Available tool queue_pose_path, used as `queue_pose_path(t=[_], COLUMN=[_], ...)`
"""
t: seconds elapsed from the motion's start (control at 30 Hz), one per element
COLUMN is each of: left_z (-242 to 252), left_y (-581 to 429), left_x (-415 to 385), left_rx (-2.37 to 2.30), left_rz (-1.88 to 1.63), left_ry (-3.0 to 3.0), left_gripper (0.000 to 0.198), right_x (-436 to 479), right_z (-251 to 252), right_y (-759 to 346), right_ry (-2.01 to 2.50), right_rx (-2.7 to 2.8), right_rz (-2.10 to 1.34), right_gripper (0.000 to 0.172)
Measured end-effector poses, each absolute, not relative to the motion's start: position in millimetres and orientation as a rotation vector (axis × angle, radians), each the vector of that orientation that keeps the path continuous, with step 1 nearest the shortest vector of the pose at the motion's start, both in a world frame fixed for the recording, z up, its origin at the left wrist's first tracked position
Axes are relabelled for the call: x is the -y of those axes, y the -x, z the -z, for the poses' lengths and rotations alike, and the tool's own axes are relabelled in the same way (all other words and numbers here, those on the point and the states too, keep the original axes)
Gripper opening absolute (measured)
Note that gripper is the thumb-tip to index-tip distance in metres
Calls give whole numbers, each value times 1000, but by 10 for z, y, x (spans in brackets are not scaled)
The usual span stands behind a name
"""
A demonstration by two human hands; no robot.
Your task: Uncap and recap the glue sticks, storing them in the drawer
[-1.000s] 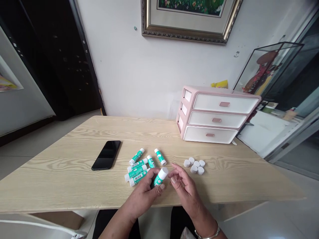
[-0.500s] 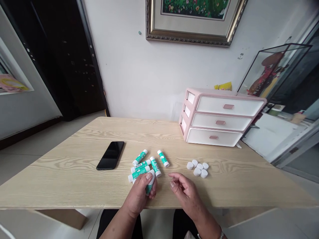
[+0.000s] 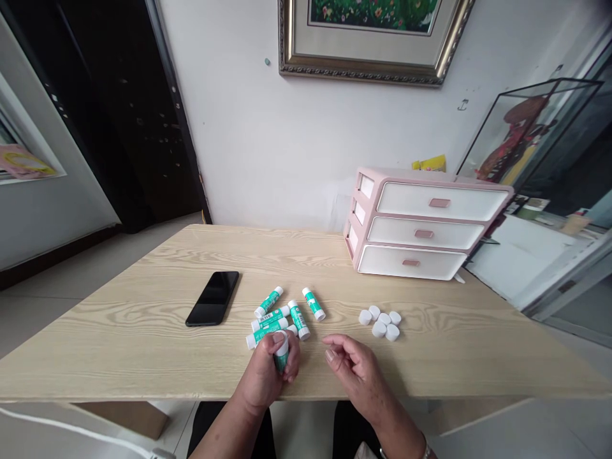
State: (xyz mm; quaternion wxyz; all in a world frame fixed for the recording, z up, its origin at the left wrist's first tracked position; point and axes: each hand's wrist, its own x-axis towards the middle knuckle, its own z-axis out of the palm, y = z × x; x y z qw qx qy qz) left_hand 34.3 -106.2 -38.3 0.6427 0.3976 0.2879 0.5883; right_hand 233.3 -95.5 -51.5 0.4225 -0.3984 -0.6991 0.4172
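My left hand [image 3: 273, 366] is closed around a green-and-white glue stick [image 3: 282, 358], its thumb lying by the white top. Most of the stick's lower part is hidden in the fingers. Just beyond it lie several more glue sticks, among them one lying at a slant [image 3: 299, 320] and one apart from the rest [image 3: 313, 304]. To the right, my right hand [image 3: 354, 370] rests at the table's front edge, fingers loosely bent and apart, holding nothing. Beyond that hand is a cluster of several white caps [image 3: 379, 329].
A black phone [image 3: 213, 298] lies left of the glue sticks on the wooden table [image 3: 143, 331]. At the back right stands a pink-and-white drawer unit [image 3: 425, 233] with a yellow packet [image 3: 430, 164] on top. A white cable [image 3: 81, 432] shows below the table at left.
My left hand has turned the glue stick so it stands more upright, and its top has shifted slightly left and down. My right hand has hardly moved. More of the white cable shows.
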Motion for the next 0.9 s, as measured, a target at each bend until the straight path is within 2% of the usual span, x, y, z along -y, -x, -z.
queue_pose_path(t=[0.2,0.4,0.57,0.73,0.9], left_z=[479,334,229,290,327], left_y=[-340,-342,-315,-298,-292], left_x=[1083,1182,1228,1230,1243], left_rx=[-725,-940,-1018,-1037,-1067], left_rz=[-1363,-1154,-1029,-1028,-971], left_ry=[-1039,-1328,-1450,-1584,-1623], left_gripper=[55,45,60,75,79], right_x=[964,1009,1037,1055,1054], right_z=[499,342,260,390,534], right_y=[-2334,-2281,-2148,-1990,-1910], right_ry=[977,915,950,988,937], right_rx=[1788,1982,2062,1900,1737], right_rz=[-1001,-811,-722,-667,-726], right_gripper=[27,25,28,30,31])
